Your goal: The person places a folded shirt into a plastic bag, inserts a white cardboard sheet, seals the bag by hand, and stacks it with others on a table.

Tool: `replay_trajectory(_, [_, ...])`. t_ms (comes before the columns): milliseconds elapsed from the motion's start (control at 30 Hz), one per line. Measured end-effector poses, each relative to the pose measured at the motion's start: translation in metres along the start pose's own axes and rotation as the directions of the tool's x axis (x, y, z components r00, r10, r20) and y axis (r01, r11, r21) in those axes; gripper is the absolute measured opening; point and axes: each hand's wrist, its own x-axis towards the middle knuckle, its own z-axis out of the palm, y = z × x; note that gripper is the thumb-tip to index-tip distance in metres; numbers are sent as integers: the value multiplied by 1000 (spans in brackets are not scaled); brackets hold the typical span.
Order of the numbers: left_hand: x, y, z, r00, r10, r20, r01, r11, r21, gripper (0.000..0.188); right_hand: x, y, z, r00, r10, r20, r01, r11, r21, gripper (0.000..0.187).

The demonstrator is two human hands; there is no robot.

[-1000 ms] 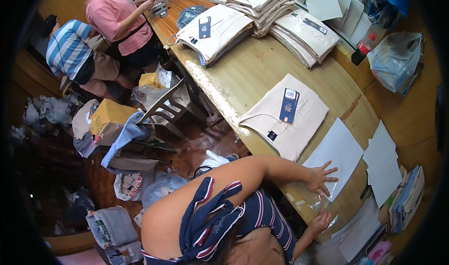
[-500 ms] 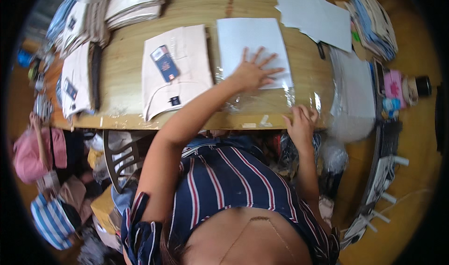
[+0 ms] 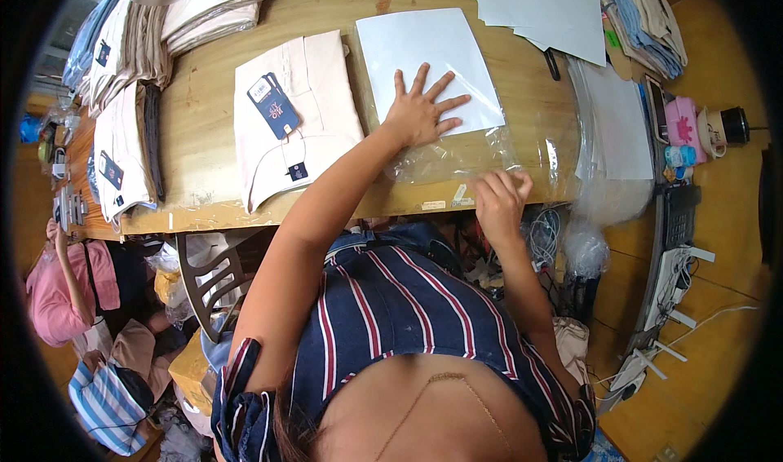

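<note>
Since half a second ago, the right hand (image 3: 497,201) has shifted left and nearer the body; the left hand (image 3: 420,119) stays put. Left: palm down, fingers spread wide on the white sheet (image 3: 424,42), which lies on the table (image 3: 200,152) and looks to be inside a clear plastic bag (image 3: 444,156); film shows past the sheet's sides and near end. Right: fingers curled at the bag's near right corner, by the table edge; can't tell if film is pinched. Folded cream garment (image 3: 326,119) with navy tag (image 3: 281,111) just left of the sheet, loose white sheets (image 3: 555,13) beyond to the right. Handling, my call: keep left palm flat, weight even, so sheet doesn't skate or crease; take film by its very edge with right fingertips, draw gently and square; thin film likely clings and wrinkles if tugged from one corner.
</note>
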Motion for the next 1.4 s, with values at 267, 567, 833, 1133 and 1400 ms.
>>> replay_trajectory(267, [3,1,0,997,-52,53,52,999,-8,50,12,-31,-30,973,226,40,-221,971,-86,46])
replay_trajectory(567, [4,2,0,998,-42,46,44,999,-30,49,31,-53,22,997,78,-22,-76,994,79,7])
replay_trajectory(833, [7,9,5,995,-99,-24,96,990,-104,43,-28,-34,-8,995,89,52,-99,959,267,11])
replay_trajectory(1133, [23,66,-45,914,-246,321,361,856,-371,37,-50,30,-15,536,764,360,-844,467,264,21])
replay_trajectory(1400, [55,-19,-37,718,-671,184,696,697,-173,72,-56,43,-17,492,834,250,-870,474,132,56])
